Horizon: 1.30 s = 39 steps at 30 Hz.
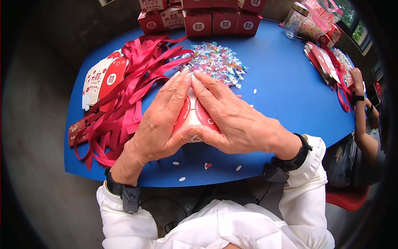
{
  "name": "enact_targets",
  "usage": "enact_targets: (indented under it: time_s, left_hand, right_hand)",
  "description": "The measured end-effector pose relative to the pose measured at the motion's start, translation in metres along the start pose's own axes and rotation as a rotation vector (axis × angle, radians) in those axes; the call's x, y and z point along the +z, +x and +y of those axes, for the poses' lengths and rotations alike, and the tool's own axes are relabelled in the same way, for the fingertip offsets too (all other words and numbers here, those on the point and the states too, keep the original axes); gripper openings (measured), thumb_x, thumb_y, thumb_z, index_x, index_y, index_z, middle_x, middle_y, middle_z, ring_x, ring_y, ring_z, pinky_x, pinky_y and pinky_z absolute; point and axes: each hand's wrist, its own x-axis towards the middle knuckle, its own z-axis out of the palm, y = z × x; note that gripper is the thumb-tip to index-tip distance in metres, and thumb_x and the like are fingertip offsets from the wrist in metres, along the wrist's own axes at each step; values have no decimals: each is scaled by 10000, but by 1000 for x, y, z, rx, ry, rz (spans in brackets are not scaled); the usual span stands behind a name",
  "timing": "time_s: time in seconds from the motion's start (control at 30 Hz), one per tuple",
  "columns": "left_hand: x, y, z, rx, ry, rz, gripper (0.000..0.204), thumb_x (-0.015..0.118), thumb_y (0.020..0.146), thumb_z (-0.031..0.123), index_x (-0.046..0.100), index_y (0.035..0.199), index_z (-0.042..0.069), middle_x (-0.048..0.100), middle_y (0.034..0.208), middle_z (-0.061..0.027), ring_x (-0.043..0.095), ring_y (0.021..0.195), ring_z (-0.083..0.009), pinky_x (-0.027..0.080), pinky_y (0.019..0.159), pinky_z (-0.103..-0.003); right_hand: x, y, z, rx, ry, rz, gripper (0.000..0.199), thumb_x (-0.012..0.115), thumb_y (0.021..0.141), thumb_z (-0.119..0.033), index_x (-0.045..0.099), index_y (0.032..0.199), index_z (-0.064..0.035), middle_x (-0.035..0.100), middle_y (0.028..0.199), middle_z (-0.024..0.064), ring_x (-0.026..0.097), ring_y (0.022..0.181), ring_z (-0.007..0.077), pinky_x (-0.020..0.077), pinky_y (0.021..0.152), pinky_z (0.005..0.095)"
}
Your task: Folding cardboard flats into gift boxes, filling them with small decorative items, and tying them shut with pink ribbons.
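Note:
Near the middle of the blue table stands a small red-and-white carton box [192, 120] with rounded red top flaps. My left hand [163, 110] covers its left side and my right hand [234, 118] its right. The fingertips of both hands meet at the far side, and the thumbs come together at the near side. Each hand is closed around the box, fingers held together along the flaps. Much of the box is hidden under my palms. Just beyond my fingertips lies a pile of shiny wrapped candies [217, 62].
Tangled dark pink ribbons [132, 79] and flat cartons [112, 76] lie at the left. Stacked red boxes [224, 23] line the back, with a lidded clear jar [295, 20] at the back right. Another person's arm [362, 112] is at the right. Small paper scraps [208, 165] dot the table.

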Motion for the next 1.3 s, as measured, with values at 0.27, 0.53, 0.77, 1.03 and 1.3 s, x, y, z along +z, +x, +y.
enact_targets:
  time_s: [0.27, 0.53, 0.77, 1.03, 1.3]
  left_hand:
    - [-7, 3, 9, -10, 288, -128, 897, 513, 939, 610, 360, 1460, -103, 342, 1527, -293, 303, 1435, -461, 250, 1184, -488]
    - [-9, 4, 9, -14, 24, -106, 578, 473, 1013, 280, 417, 1418, -128, 356, 1524, -282, 290, 1442, -456, 236, 1191, -485]
    - [-6, 5, 12, -83, 25, -118, 557, 379, 949, 157, 414, 1437, -109, 355, 1536, -264, 267, 1474, -403, 197, 1208, -457]
    - [-6, 4, 11, -82, 2, -79, 513, 429, 952, 102, 433, 1420, -107, 383, 1514, -261, 304, 1441, -433, 228, 1197, -479]
    - [-9, 6, 9, -100, -57, -122, 535, 428, 914, 55, 436, 1428, -91, 366, 1533, -250, 280, 1457, -434, 207, 1208, -476]
  right_hand:
    - [3, -2, 9, -29, 133, -36, 881, 571, 957, -374, 101, 1514, 120, 133, 1556, 370, 155, 1476, 475, 176, 1213, 482]
    - [-1, -2, 6, -13, 78, -26, 802, 506, 972, -344, 161, 1481, 171, 203, 1513, 413, 207, 1453, 498, 200, 1208, 489]
    - [1, -5, 15, -60, 76, -22, 770, 494, 966, -301, 168, 1481, 168, 226, 1515, 394, 224, 1452, 481, 203, 1210, 476]
    - [-1, -5, 16, -64, 85, -78, 746, 462, 986, -257, 102, 1530, 104, 159, 1571, 323, 187, 1479, 430, 195, 1214, 452]
    - [-2, -6, 14, -53, 130, -36, 731, 478, 977, -223, 125, 1522, 112, 206, 1549, 325, 245, 1450, 442, 236, 1198, 454]
